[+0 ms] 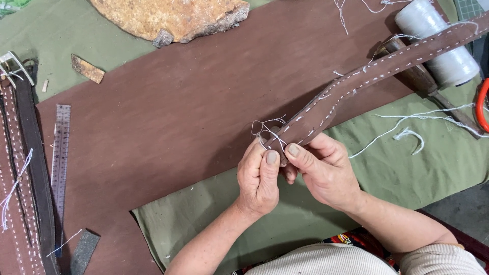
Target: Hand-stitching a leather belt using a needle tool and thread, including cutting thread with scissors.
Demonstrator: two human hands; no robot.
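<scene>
While both of my hands meet at the near tip of the brown leather strap (356, 76), its long axis runs away from me, up and to the right, from my fingertips toward the white thread spool (437, 43) at the far right of the surface (397, 173). My left hand (260, 178) sits just left of the tip, thumb upright, its fingers closed against the strap's end where a loose tangle of white thread (265, 130) springs out. My right hand (326, 170) comes in from the right and under, thumb pressed on top of the strap's tip, fingers pinched on the leather from below. So both sets of fingers are clamped together on the same end, touching each other, and neither is clearly nearer; the strap's whole length lies beyond them, lifted off the dark brown leather sheet (168, 117) and sloping toward the spool, where its far end crosses over a wooden-handled tool (428, 86). Rows of white stitches follow both edges of the strap. The thread tangle lies on the left hand's side, just above its fingertips. A steel ruler (60, 158) and another stitched strap (20, 203) lie well apart at the left, a flat stone (173, 18) at the far edge.
</scene>
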